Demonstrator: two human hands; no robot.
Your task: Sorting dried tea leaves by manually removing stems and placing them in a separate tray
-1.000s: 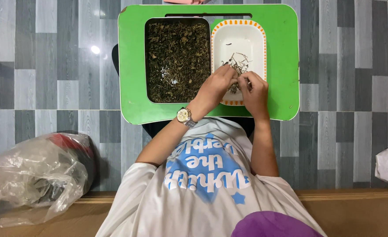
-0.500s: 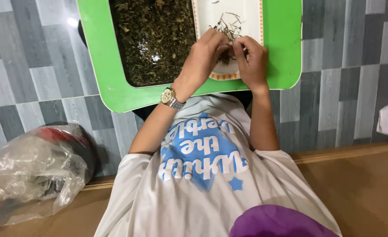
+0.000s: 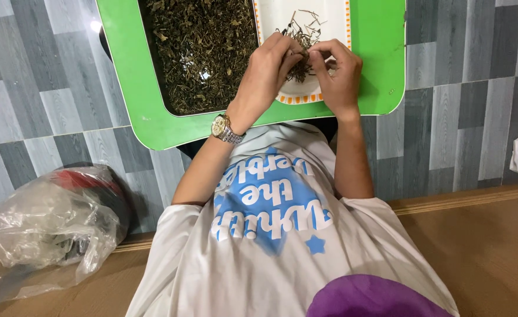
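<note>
Both hands hold place as half a second ago: left hand [image 3: 265, 70] and right hand [image 3: 338, 76] fingers pinched shut on small dark dried twig clump [image 3: 299, 69] over white orange-rimmed rectangular dish [image 3: 282, 17]; sorting goes on.

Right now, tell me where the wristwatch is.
In the head view, the wristwatch sits on the left wrist, left of centre, over the near edge of the green tray, just below the dark dried leaves.

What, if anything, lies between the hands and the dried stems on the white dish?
Nothing visible. The left hand and right hand already pinch the dried stems directly over the white dish on the green tray.
</note>
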